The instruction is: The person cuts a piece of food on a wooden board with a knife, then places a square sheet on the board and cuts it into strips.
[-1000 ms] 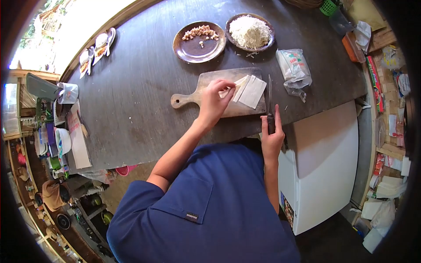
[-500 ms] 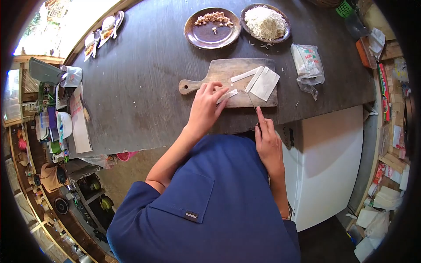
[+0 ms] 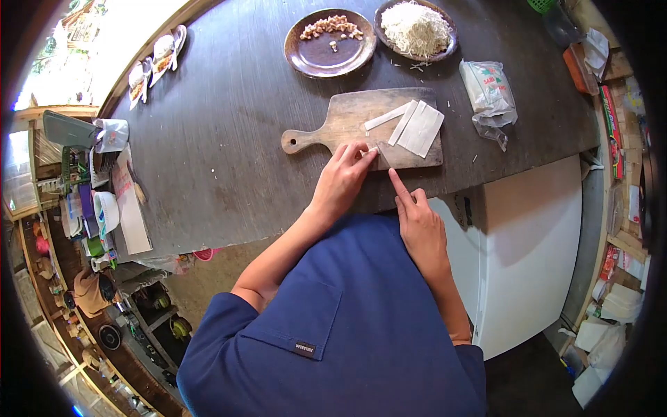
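A wooden cutting board with a handle lies near the table's front edge. My left hand rests at its lower edge, fingertips closed on a short pale strip that they mostly cover. My right hand is wrapped round a knife, index finger stretched along it. The thin knife blade points up-left onto the board, close to the fingertips of my left hand; the knife's handle is hidden in the palm. Further right on the board lie flat whitish slices and a narrow strip.
Behind the board stand a brown plate with small pinkish-brown pieces and another plate heaped with whitish shreds. A printed plastic packet lies to the right. Spoons rest far left; a white appliance stands below the table.
My left hand has slid right along the board's lower edge, fingers drawn together over the strip. The knife and right hand have shifted left, closer to the left fingertips.
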Motion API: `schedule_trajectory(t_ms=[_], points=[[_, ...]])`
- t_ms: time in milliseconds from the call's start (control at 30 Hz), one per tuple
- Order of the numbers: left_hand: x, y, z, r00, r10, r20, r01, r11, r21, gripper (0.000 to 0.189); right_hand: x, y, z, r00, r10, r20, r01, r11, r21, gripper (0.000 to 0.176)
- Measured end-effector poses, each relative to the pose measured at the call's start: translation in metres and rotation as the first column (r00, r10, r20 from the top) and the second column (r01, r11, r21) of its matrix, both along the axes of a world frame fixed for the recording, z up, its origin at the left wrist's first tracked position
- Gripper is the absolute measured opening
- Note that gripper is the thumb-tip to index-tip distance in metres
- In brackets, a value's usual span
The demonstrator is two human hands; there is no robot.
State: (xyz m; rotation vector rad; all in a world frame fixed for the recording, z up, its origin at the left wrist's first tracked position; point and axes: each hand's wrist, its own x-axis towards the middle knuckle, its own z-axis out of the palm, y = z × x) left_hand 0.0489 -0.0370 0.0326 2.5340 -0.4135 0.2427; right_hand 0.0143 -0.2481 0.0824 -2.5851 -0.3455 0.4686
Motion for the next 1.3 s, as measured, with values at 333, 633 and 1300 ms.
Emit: schedule_trajectory(t_ms=[333, 633, 1300], points=[[0.001, 0.0, 0.002, 1.0, 0.009, 0.0, -0.009, 0.998, -0.061, 0.038, -0.006, 0.005, 0.005, 1.0, -0.007, 0.025, 0.007, 1.0, -0.019, 0.061], [0.003, 0.002, -0.004, 1.0, -0.011, 0.029, 0.013, 0.998, -0.056, 0.037, -0.009, 0.006, -0.002, 0.998, 0.016, 0.059, -0.013, 0.999, -0.048, 0.063], [-0.001, 0.0, -0.002, 0.997, 0.003, 0.075, -0.004, 1.0, 0.015, 0.038, -0.003, 0.005, -0.009, 0.996, 0.055, 0.063, -0.052, 0.997, -0.052, 0.063]])
